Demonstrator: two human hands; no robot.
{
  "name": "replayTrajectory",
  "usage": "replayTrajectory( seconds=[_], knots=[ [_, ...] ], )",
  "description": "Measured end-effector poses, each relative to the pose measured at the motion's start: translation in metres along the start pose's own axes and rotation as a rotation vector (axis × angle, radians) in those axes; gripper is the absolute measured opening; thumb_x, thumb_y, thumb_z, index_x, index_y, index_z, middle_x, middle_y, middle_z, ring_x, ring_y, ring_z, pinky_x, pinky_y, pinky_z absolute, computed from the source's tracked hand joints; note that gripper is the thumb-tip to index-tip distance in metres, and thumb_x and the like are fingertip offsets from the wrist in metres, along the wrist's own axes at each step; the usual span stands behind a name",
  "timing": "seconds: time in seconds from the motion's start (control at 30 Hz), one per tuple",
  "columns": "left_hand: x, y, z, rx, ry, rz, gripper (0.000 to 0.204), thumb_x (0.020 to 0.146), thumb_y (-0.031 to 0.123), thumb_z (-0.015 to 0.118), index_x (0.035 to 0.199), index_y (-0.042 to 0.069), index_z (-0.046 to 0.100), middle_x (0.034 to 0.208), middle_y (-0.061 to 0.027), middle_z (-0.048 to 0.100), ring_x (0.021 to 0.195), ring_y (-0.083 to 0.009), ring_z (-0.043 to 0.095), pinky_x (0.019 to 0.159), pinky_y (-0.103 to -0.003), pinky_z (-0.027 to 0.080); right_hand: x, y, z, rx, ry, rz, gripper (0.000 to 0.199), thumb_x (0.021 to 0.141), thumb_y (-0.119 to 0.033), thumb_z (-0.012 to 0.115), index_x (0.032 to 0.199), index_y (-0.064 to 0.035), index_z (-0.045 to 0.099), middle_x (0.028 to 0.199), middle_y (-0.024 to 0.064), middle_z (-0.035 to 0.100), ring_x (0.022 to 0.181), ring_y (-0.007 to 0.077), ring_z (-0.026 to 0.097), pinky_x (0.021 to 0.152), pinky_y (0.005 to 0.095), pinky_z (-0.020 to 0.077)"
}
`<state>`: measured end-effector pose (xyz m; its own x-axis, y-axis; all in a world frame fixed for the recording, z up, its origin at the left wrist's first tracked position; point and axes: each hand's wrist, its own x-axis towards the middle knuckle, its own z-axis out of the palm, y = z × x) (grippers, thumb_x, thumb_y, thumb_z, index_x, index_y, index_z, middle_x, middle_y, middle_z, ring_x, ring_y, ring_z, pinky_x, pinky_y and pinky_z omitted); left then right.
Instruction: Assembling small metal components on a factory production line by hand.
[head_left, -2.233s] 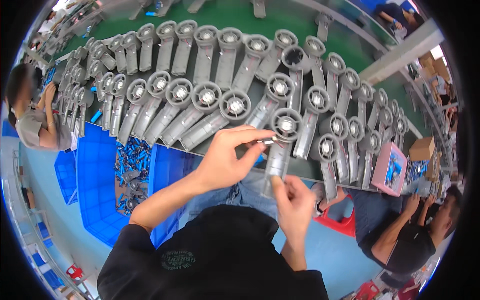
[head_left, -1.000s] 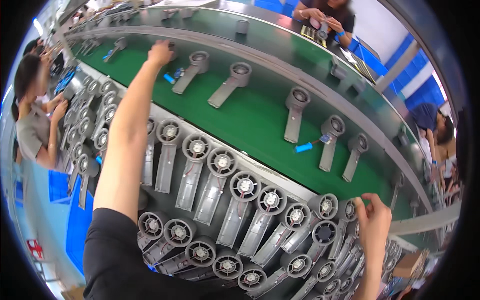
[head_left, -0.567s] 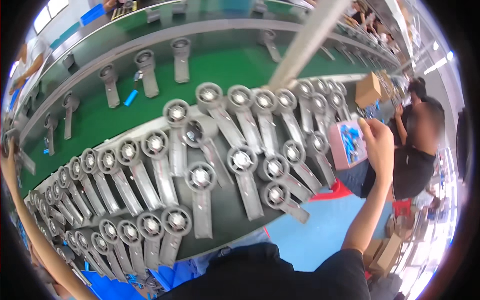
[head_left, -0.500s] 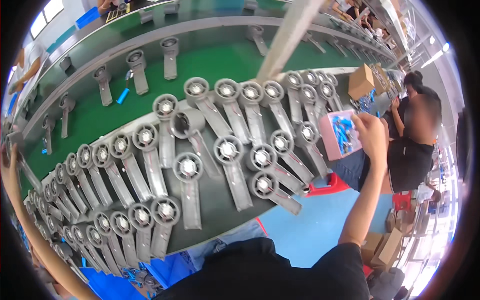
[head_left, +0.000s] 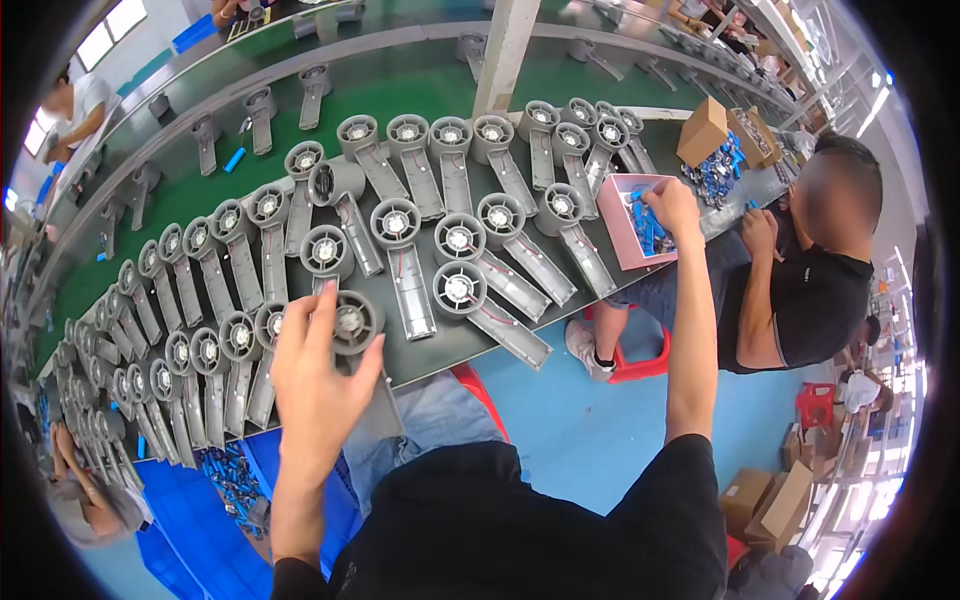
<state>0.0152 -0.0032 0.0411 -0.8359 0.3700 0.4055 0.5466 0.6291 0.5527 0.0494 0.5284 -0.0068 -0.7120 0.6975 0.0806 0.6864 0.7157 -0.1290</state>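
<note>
The hands are well apart. The left hand has its thumb and forefinger spread about the head of a grey fan at its one o'clock; whether it bears the weight, I cannot tell. The right hand dips into the pink box, between two and three o'clock from that fan, its fingers at the blue cells — whether they pinch one is hidden.

The likeliest mishap is a drop: the fan reaches past the near edge of the table, above the jeans, and a slack left hand could let it slide into the lap. A careless push toward twelve o'clock could knock the next fan, whose head is just beyond. The box sits by the table edge too, so a tug from the right hand could shift or tip it, spilling cells.

The fan's ring faces up toward the camera, somewhat blurred. Its long axis runs nearly fore and aft — the head toward between eleven and twelve o'clock, the handle toward between five and six, back at the wearer.
</note>
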Motion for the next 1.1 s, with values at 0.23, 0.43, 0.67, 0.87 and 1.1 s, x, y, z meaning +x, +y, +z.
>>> replayTrajectory(
  seconds=[0.23,0.43,0.67,0.87,1.1],
  knots=[
    [-0.008,-0.017,0.039,-0.036,-0.056,-0.068,0.062,0.077,0.014,0.078,0.132,-0.001,0.055,0.121,-0.0176,0.056,0.105,-0.0355,0.06,0.088,-0.041,0.049,-0.064,-0.033,-0.047,0.649,0.293,-0.175,0.03,0.09,-0.021,0.069,0.11,-0.0007,0.063,0.097,0.0066,0.068,0.078,0.0139,0.062,0.07,0.0285,0.0515],
    [-0.001,-0.011,0.025,-0.036,0.06,0.065,0.054,0.077,0.011,0.078,0.126,0.0,0.06,0.121,-0.0155,0.059,0.109,-0.0336,0.058,0.093,-0.04,0.047,-0.137,-0.108,-0.069,1.235,0.146,-0.466,0.026,0.088,0.0,0.067,0.112,0.0006,0.058,0.11,0.0088,0.067,0.089,0.0115,0.062,0.079,0.0253,0.0499],
    [0.004,0.018,0.019,-0.438,0.136,0.345,0.053,0.071,-0.001,0.078,0.122,-0.002,0.064,0.122,-0.0176,0.065,0.107,-0.0307,0.064,0.089,-0.035,0.051,-0.238,-0.222,-0.059,1.363,-0.24,-0.633,0.036,0.077,-0.001,0.079,0.108,-0.0021,0.062,0.106,0.0067,0.069,0.083,0.0086,0.062,0.076,0.0247,0.0499],
    [-0.028,-0.019,0.01,-1.007,0.178,-0.22,0.036,0.087,-0.005,0.062,0.123,-0.001,0.06,0.096,-0.0105,0.069,0.085,-0.0136,0.069,0.078,-0.027,0.054,-0.269,-0.253,-0.025,1.44,-0.618,-0.481,0.034,0.089,-0.003,0.068,0.121,0.0021,0.059,0.101,0.006,0.066,0.081,0.0075,0.06,0.072,0.0206,0.0482],
    [-0.033,-0.036,-0.004,-0.203,-0.151,0.092,0.035,0.08,0.003,0.066,0.115,0.005,0.065,0.083,-0.009,0.06,0.062,-0.0202,0.064,0.056,-0.033,0.05,-0.292,-0.24,0.008,0.862,-0.354,-0.552,0.015,0.089,-0.007,0.069,0.102,-0.001,0.07,0.076,0.0023,0.064,0.051,0.0015,0.042,0.047,0.0218,0.0322]
  ],
)
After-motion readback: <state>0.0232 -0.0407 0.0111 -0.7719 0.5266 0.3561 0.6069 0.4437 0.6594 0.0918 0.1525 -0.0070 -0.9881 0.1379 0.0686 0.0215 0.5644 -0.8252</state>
